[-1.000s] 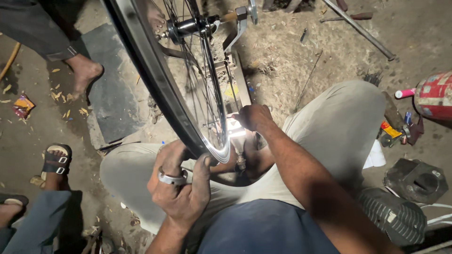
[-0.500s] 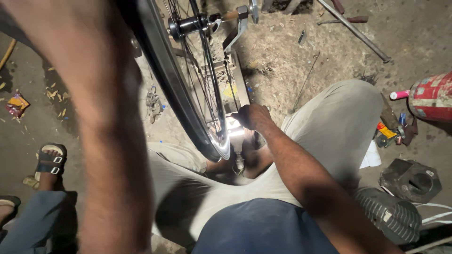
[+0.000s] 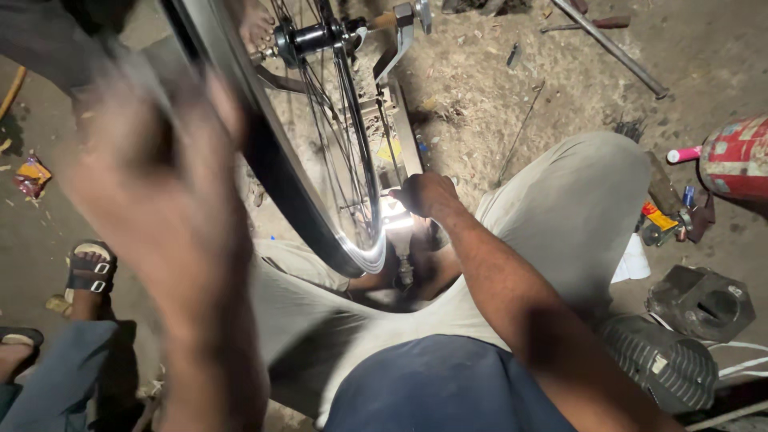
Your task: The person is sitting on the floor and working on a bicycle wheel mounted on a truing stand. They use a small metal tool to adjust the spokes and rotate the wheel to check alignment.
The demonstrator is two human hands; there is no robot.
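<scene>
Seen from above, a seated person in pale trousers works on a bicycle wheel (image 3: 320,160) that stands upright in a metal truing stand (image 3: 396,104) on a dirt floor, between the person's knees. The right hand (image 3: 426,196) is closed at the lower rim, fingers curled around something small beside the spokes (what it pinches cannot be made out in the glare). The left hand (image 3: 152,184) is raised close to the camera and blurred; it appears to rest against the tyre side of the wheel, but whether its fingers are spread or closed cannot be told.

The wheel looks light yet stiff: a shiny metal rim, likely slick, with thin spokes that would probably bend if gripped hard. The rim's edge or the black hub (image 3: 308,36) seems the safest place to hold it.

To the right, well apart, stand a red cylinder (image 3: 740,156) and a dark block with a round hollow (image 3: 704,300), which seems to hold nothing. At the left edge, another person's sandalled foot (image 3: 88,268) rests on the ground.
</scene>
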